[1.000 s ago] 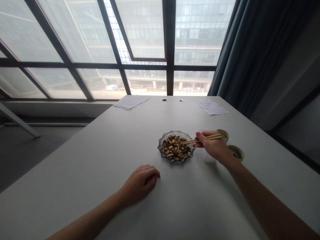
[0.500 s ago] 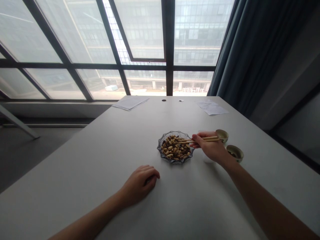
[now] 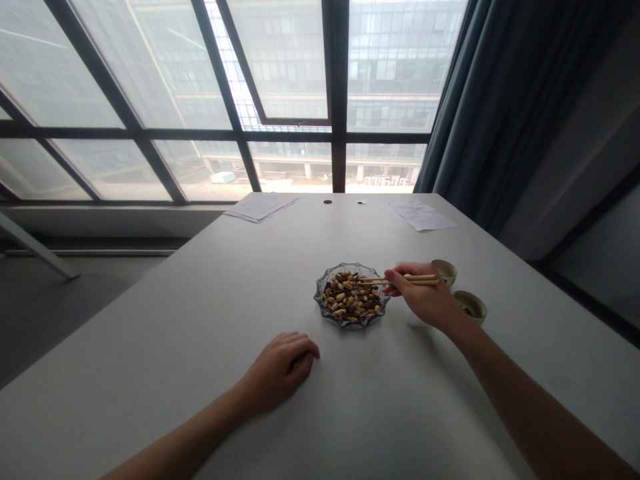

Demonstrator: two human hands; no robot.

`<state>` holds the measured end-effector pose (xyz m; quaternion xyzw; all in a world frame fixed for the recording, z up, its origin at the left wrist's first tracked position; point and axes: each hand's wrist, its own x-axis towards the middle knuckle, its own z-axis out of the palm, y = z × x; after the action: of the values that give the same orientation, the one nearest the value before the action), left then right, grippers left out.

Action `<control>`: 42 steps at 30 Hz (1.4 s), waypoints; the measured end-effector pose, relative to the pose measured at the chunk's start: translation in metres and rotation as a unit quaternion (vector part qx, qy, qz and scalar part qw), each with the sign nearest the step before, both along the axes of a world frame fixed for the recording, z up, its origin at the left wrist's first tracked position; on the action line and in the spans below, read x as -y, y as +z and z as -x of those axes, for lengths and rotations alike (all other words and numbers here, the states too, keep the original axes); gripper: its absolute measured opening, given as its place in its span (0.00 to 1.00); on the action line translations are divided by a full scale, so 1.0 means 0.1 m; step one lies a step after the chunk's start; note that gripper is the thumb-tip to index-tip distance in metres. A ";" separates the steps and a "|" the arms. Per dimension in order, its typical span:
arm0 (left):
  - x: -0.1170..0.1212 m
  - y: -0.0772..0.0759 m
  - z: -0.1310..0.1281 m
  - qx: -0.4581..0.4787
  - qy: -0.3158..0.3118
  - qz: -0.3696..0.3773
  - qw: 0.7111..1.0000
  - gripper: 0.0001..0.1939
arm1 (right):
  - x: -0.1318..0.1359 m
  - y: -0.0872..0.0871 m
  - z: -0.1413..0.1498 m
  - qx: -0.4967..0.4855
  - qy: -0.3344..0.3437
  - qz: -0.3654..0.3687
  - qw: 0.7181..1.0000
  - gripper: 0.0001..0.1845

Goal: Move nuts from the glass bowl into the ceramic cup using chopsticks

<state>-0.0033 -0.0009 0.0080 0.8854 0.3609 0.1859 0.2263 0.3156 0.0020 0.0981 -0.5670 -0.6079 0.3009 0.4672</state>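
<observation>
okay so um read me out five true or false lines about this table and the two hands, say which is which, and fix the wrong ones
1. The right hand holds a pair of chopsticks. True.
2. The left hand grips the rim of the glass dish. False: the left hand rests on the table, apart from the glass dish.
3. The two small bowls stand left of the glass dish. False: they stand to its right.
4. Papers lie at the far end of the table. True.
5. The curtain hangs on the left side of the view. False: it hangs on the right.
</observation>
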 end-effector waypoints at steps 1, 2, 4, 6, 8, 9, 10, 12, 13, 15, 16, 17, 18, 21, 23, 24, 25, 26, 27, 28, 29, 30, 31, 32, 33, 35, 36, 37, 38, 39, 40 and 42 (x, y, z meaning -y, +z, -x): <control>0.00 0.00 0.00 0.000 0.001 0.001 1.000 0.11 | 0.01 0.01 0.00 0.010 -0.003 -0.007 1.000 0.19; 0.00 0.01 0.00 -0.001 0.001 0.003 1.000 0.11 | 0.02 0.03 0.00 0.017 -0.005 -0.010 1.000 0.20; 0.01 0.01 0.00 -0.001 0.003 0.004 1.000 0.11 | 0.05 0.06 0.00 0.017 0.002 0.000 1.000 0.20; 0.01 0.00 0.00 -0.002 0.003 0.005 1.000 0.11 | 0.06 0.09 0.00 0.019 0.019 0.010 1.000 0.19; 0.01 -0.01 0.00 -0.003 0.002 0.006 1.000 0.11 | 0.06 0.09 0.00 0.031 0.034 0.014 0.999 0.19; 0.00 -0.01 0.00 -0.003 0.002 0.006 1.000 0.11 | 0.06 0.09 -0.01 0.037 0.038 0.014 0.998 0.19; 0.00 -0.01 0.00 -0.004 0.002 0.007 1.000 0.11 | 0.05 0.08 -0.01 0.042 0.039 0.016 0.998 0.19; 0.00 -0.01 0.00 -0.003 0.001 0.006 1.000 0.11 | 0.04 0.06 -0.02 0.045 0.041 0.022 0.998 0.20; 0.00 -0.01 0.00 -0.003 0.001 0.006 1.000 0.11 | 0.04 0.05 -0.03 0.046 0.042 0.025 0.998 0.20; 0.00 -0.01 0.00 -0.002 0.001 0.005 1.000 0.11 | 0.04 0.05 -0.03 0.052 0.045 0.027 0.997 0.20; 0.00 0.00 0.00 -0.001 0.001 0.005 1.000 0.11 | 0.04 0.06 -0.03 0.057 0.047 0.026 0.997 0.21; 0.00 0.00 -0.01 -0.001 0.001 0.004 1.000 0.11 | 0.05 0.06 -0.03 0.062 0.049 0.023 0.997 0.21; 0.00 0.00 -0.01 0.000 0.001 0.003 1.000 0.11 | 0.06 0.07 -0.02 0.069 0.049 0.019 0.996 0.21; 0.01 0.01 -0.01 0.002 0.001 0.001 1.000 0.11 | 0.07 0.06 0.00 0.085 0.047 0.001 0.995 0.20; 0.01 0.01 -0.01 0.002 0.000 0.001 1.000 0.11 | 0.07 0.03 0.03 0.076 0.038 -0.014 0.996 0.22; 0.01 0.01 -0.01 0.002 0.000 0.001 1.000 0.11 | 0.07 0.01 0.04 0.068 0.030 -0.019 0.997 0.22; 0.01 0.00 -0.01 0.002 0.000 0.001 1.000 0.11 | 0.06 -0.01 0.06 0.059 0.018 -0.023 0.998 0.23; 0.00 0.00 0.00 0.003 0.000 0.001 1.000 0.11 | 0.06 -0.03 0.07 0.049 0.004 -0.025 0.999 0.24; 0.00 0.00 0.00 0.004 0.000 0.001 1.000 0.11 | 0.05 -0.04 0.09 0.036 -0.010 -0.025 0.999 0.24; 0.00 -0.01 0.00 0.005 0.000 0.001 1.000 0.11 | 0.04 -0.04 0.10 0.022 -0.023 -0.024 0.999 0.24; 0.00 -0.01 0.00 0.005 0.001 0.000 1.000 0.11 | 0.04 -0.03 0.10 0.006 -0.035 -0.022 0.999 0.25; 0.00 -0.01 0.00 0.006 0.001 -0.001 1.000 0.11 | 0.04 -0.01 0.10 -0.010 -0.046 -0.019 0.999 0.25; 0.00 -0.01 0.00 0.006 0.001 -0.002 1.000 0.11 | 0.05 0.03 0.09 -0.026 -0.059 -0.016 0.998 0.25; 0.00 -0.01 0.00 0.006 0.002 -0.002 1.000 0.11 | 0.07 0.08 0.07 -0.042 -0.073 -0.016 0.996 0.26; 0.00 -0.01 0.00 0.005 0.002 -0.003 1.000 0.11 | 0.10 0.14 0.03 -0.060 -0.088 -0.019 0.994 0.26; 0.01 0.00 0.00 0.005 0.000 -0.003 1.000 0.11 | 0.19 0.28 -0.06 -0.095 -0.118 -0.038 0.988 0.27; 0.01 0.00 0.00 0.004 0.000 -0.004 1.000 0.11 | 0.26 0.34 -0.12 -0.110 -0.130 -0.053 0.984 0.27; 0.01 0.00 -0.01 0.003 0.000 -0.005 1.000 0.11 | 0.33 0.40 -0.20 -0.118 -0.142 -0.071 0.980 0.27; 0.00 0.00 -0.01 0.003 0.001 -0.007 1.000 0.11 | 0.42 0.44 -0.29 -0.123 -0.153 -0.089 0.976 0.28; 0.00 0.00 -0.01 0.003 0.003 -0.010 1.000 0.11 | 0.52 0.46 -0.38 -0.127 -0.166 -0.108 0.972 0.28; 0.00 0.00 -0.01 0.003 0.005 -0.012 1.000 0.11 | 0.62 0.46 -0.48 -0.131 -0.182 -0.125 0.967 0.27; -0.01 -0.01 -0.01 0.004 0.003 -0.015 1.000 0.11 | 0.83 0.39 -0.71 -0.149 -0.220 -0.151 0.952 0.24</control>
<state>-0.0026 0.0003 0.0075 0.8868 0.3600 0.1959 0.2134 0.3865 -0.0811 0.1373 -0.5580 -0.4294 0.1762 0.6879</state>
